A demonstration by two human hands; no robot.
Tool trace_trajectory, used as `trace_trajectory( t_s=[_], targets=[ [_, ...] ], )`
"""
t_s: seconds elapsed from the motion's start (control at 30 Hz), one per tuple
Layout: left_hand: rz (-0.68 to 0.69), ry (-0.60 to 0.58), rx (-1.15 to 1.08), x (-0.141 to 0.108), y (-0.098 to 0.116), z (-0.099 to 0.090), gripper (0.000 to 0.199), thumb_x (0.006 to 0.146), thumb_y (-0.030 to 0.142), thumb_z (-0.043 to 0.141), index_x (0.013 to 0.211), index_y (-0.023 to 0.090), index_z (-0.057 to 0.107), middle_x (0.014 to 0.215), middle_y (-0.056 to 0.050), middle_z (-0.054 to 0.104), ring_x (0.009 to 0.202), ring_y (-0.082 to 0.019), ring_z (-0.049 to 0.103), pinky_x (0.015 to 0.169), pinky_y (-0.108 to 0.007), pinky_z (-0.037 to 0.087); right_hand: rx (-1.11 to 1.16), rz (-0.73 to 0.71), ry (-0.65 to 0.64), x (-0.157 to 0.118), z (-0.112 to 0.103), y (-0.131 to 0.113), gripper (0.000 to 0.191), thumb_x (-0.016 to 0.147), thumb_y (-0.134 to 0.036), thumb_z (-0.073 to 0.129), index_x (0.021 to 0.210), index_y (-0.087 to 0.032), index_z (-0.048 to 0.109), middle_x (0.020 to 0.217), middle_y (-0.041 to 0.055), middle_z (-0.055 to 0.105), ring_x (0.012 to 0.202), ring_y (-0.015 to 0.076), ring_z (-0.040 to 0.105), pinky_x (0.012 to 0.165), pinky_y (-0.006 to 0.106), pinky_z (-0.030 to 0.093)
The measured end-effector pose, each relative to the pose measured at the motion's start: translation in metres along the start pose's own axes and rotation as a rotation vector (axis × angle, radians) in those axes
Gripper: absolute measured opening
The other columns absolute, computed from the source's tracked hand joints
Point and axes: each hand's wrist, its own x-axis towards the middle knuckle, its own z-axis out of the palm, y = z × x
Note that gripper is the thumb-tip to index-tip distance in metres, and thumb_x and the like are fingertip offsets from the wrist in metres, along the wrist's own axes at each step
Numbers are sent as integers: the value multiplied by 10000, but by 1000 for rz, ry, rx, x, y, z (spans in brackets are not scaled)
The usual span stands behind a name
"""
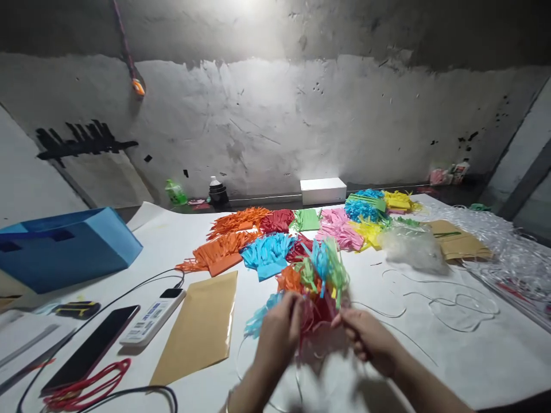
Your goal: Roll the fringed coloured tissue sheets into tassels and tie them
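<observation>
A bunch of fringed paper tassels (321,267) in blue, green, orange, red and pink is between my hands, above the white table. My left hand (282,321) is closed at the bunch's left side, its thumb up, with blue fringe showing beyond it. On the right, my right hand (365,335) pinches at the bunch's lower right edge; what lies between its fingertips is too small to name. A thin white cord (297,381) hangs or lies below the bunch. Behind it are piles of fringed paper, including blue (269,255), orange (219,252) and pink (340,228).
A brown envelope (198,327), white device (152,321), phone (92,344), red cord (92,384) and blue box (69,246) occupy the left. Loose white cord (462,301), clear plastic bag (413,246) and brown packet (458,241) are right. A white box (322,191) stands behind.
</observation>
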Motion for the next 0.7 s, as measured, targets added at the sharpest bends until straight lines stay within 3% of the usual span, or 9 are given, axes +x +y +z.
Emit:
trace_trajectory(
  t_s=[0.07,0.13,0.17,0.23,0.37,0.43,0.53,0.63,0.7],
  targets=[
    [207,-5,27,-42,-9,37,261,977,218,382,826,224,593,693,-24,681,624,-179,665,580,-260,485,-40,27,-52,-8,24,27,728,772,-873,443,870,-173,618,502,-122,292,363,49,154,346,198,166],
    [380,-21,104,-76,-22,66,266,953,123,390,994,209,638,760,-51,726,678,-186,700,606,-257,525,-121,-32,-68,-9,36,47,765,791,-893,364,814,-171,616,500,-98,333,379,64,230,389,214,235],
    [450,-36,123,-87,-27,73,272,950,130,415,1099,197,632,802,-69,745,703,-194,712,610,-258,542,-168,-81,-62,-9,36,53,758,788,-892,376,762,-171,609,511,-76,373,415,80,305,434,227,288],
    [552,-83,83,-95,-30,67,252,952,176,478,1153,215,626,854,-75,760,721,-192,710,628,-257,560,-262,-179,-26,-8,29,58,714,792,-864,435,673,-177,585,575,-20,472,556,132,452,568,266,379],
    [570,-177,-109,-60,2,17,206,993,218,485,1145,220,624,1017,-94,731,926,-189,663,798,-278,541,-393,-301,44,-17,11,54,600,865,-756,464,669,-200,572,816,54,594,807,213,527,777,331,407],
    [540,-313,13,-33,22,3,195,1004,204,484,1122,239,636,1065,-70,721,1001,-208,620,894,-355,480,-427,-349,33,-26,8,52,539,902,-709,445,740,-213,580,881,55,612,842,220,537,801,337,415],
    [579,-461,202,-4,31,7,115,967,223,581,903,235,676,880,-11,707,888,-197,602,894,-373,421,-409,-345,11,-38,7,52,512,963,-667,355,788,-221,534,795,25,589,765,194,540,733,313,429],
    [597,-459,283,2,16,17,162,950,197,598,810,228,673,816,6,679,840,-186,583,933,-386,375,-249,-157,39,-49,0,55,556,929,-760,291,761,-243,409,601,-62,390,510,127,374,519,262,352],
    [576,-424,295,1,5,16,155,949,182,593,834,236,681,814,10,677,841,-189,578,969,-415,348,-285,-152,84,-57,-6,53,554,931,-756,301,754,-240,400,606,-65,371,515,120,359,513,252,322]
  ],
)
